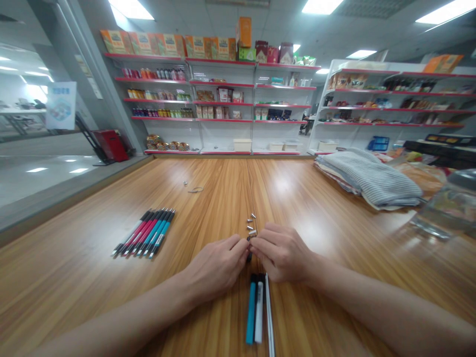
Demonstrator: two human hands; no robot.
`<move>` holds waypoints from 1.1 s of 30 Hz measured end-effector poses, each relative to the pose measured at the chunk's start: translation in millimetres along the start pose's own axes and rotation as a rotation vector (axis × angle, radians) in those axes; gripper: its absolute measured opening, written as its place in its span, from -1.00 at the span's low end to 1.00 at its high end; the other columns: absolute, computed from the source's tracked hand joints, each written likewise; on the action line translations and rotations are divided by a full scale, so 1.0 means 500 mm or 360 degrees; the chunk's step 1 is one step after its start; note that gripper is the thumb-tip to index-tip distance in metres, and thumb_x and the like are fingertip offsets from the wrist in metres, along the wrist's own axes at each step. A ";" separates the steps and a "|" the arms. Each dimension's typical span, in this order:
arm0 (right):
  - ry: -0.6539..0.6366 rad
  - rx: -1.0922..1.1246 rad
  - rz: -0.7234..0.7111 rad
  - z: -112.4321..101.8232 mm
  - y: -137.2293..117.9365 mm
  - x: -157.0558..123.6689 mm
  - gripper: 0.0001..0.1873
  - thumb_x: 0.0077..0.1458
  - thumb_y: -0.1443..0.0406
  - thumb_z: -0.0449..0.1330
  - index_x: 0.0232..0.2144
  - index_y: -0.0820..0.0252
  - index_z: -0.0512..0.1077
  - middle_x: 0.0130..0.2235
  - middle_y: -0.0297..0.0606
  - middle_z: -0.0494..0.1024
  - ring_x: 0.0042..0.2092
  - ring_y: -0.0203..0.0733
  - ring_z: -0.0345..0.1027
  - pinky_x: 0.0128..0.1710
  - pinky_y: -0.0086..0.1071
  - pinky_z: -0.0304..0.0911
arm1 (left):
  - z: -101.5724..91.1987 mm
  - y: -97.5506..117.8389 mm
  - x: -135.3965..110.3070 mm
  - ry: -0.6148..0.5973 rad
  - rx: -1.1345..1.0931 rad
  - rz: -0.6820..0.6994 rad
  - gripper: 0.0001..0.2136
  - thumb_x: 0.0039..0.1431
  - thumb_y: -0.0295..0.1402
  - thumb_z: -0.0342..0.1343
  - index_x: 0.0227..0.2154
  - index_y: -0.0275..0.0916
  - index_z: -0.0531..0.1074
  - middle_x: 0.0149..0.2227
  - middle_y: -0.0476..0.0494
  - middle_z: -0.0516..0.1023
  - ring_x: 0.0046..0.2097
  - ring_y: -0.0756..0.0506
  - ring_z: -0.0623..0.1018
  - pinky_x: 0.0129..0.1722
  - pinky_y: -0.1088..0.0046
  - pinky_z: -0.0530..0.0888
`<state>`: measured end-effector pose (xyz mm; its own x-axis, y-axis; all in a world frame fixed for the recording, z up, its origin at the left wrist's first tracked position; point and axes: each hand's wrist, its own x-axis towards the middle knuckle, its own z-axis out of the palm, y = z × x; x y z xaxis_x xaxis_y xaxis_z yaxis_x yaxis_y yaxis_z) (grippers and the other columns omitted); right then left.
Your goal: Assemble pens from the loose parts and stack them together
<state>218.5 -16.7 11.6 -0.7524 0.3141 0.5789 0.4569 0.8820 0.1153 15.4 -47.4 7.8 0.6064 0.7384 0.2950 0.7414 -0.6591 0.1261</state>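
My left hand (219,263) and my right hand (284,253) meet at the middle of the table, fingertips pinched together. A small black pen part (249,257) shows between them, mostly covered by the left fingers. What the right fingertips grip is hidden, though they touch the same spot. Just beyond the hands lie several small metal pen tips (249,228). On my side of them are a blue pen barrel (251,312) and a white pen barrel (259,315), both with black grips, beside thin white refills (269,320).
Several pens (145,233) in clear, pink and blue lie in a row at left. A thin loop (195,190) and a tiny metal piece (185,183) lie farther back. Folded cloths (368,176) and a clear jar (446,208) stand at right. Stocked shelves (223,104) line the back.
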 end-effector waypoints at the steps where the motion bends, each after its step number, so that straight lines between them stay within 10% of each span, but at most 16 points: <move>1: 0.0009 0.0011 -0.0016 0.000 0.000 -0.001 -0.83 0.16 0.37 0.04 -0.43 0.25 0.40 -0.46 -0.24 0.38 -0.41 -0.22 0.15 -0.41 -0.32 0.09 | 0.000 0.000 -0.001 0.0017 0.0001 0.0017 -0.79 0.34 -0.37 -0.27 -0.31 -0.23 0.26 -0.37 -0.04 0.36 -0.41 -0.02 0.39 -0.43 0.47 0.33; 8: 0.0211 0.0052 -0.0124 0.006 0.006 -0.008 -0.47 0.12 0.45 -0.02 0.17 0.39 0.16 -0.46 -0.27 0.38 -0.41 -0.20 0.20 -0.47 -0.35 0.16 | 0.009 -0.011 -0.008 0.0129 0.0010 0.0027 -0.84 0.31 -0.39 -0.23 -0.29 -0.24 0.24 -0.39 -0.06 0.47 -0.43 -0.04 0.48 -0.46 0.46 0.34; 18: 0.0333 0.0265 -0.0087 0.005 0.000 -0.004 -0.40 0.08 0.50 -0.05 0.21 0.34 0.06 -0.09 -0.06 0.43 -0.13 -0.13 0.32 -0.23 -0.29 0.35 | 0.005 -0.003 -0.003 0.0094 0.0085 0.0015 -0.82 0.31 -0.38 -0.24 -0.34 -0.23 0.23 -0.43 -0.06 0.50 -0.48 -0.05 0.49 -0.53 0.47 0.29; 23: 0.0292 0.0445 -0.0086 0.010 0.000 -0.011 -0.39 0.11 0.48 -0.03 0.22 0.25 0.02 -0.29 -0.21 0.44 -0.32 -0.21 0.30 -0.33 -0.32 0.34 | 0.006 -0.004 -0.003 0.0110 0.0081 0.0056 -0.82 0.31 -0.39 -0.23 -0.34 -0.24 0.25 -0.44 -0.05 0.49 -0.48 -0.02 0.47 -0.52 0.50 0.26; 33: 0.0185 0.0511 0.0072 0.004 -0.005 0.006 -0.22 -0.08 0.49 -0.02 0.23 0.35 -0.10 -0.07 -0.01 0.36 -0.10 -0.06 0.25 -0.09 -0.08 0.30 | -0.009 0.003 -0.006 0.0215 0.0077 0.0137 -0.81 0.28 -0.40 -0.18 -0.41 -0.24 0.27 -0.41 -0.05 0.39 -0.48 0.03 0.38 -0.50 0.51 0.29</move>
<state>214.3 -17.0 11.4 -0.6672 0.3297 0.6679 0.3020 0.9394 -0.1621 13.3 -51.1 11.5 0.6266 0.6515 0.4276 0.7032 -0.7092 0.0501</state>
